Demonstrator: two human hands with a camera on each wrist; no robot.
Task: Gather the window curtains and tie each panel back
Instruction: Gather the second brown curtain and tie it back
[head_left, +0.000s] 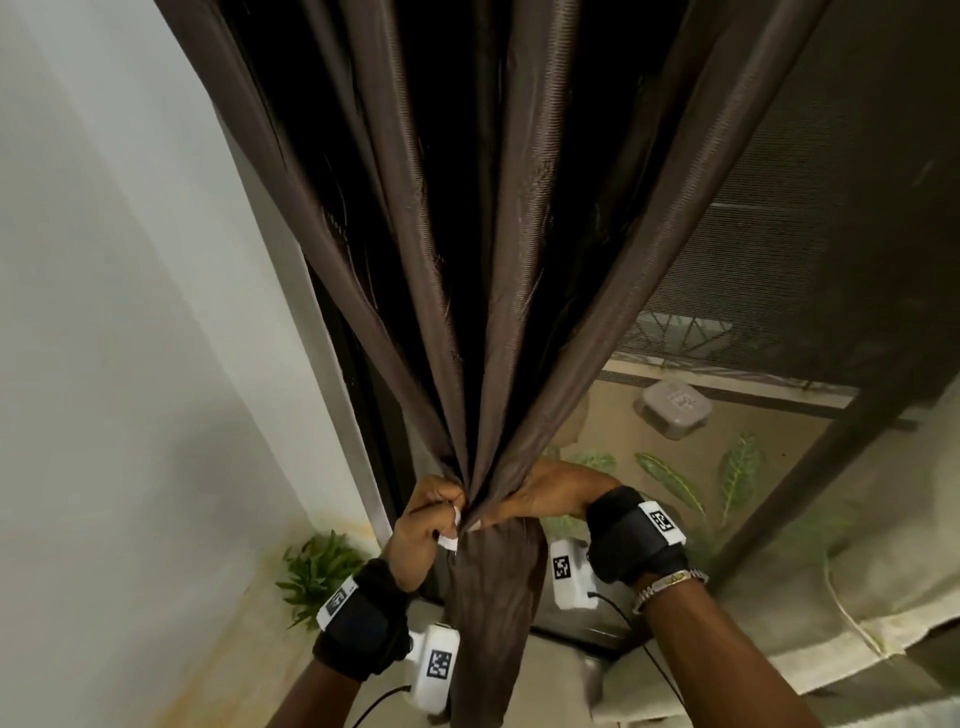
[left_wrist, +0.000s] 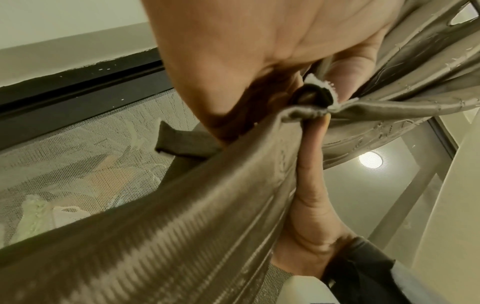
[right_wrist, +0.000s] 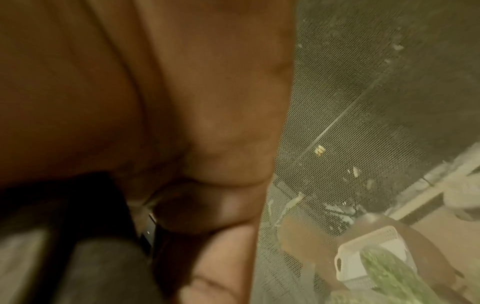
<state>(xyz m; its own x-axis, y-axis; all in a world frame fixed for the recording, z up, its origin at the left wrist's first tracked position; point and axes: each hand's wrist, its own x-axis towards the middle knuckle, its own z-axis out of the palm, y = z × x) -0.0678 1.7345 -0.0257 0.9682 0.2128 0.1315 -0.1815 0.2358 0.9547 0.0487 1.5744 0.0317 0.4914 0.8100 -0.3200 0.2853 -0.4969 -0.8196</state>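
Her left hand (head_left: 423, 512) pinched the tieback's white end (head_left: 451, 540) beside the bunched brown curtain (head_left: 488, 322); her right hand (head_left: 540, 491) wrapped the gathers, presumably to keep them tight for fastening.

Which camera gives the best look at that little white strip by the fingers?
The left wrist view: the white strip sits close up, pinched by the left hand against the brown curtain. The head view shows it only as a small white tab. The right wrist view doesn't show it.
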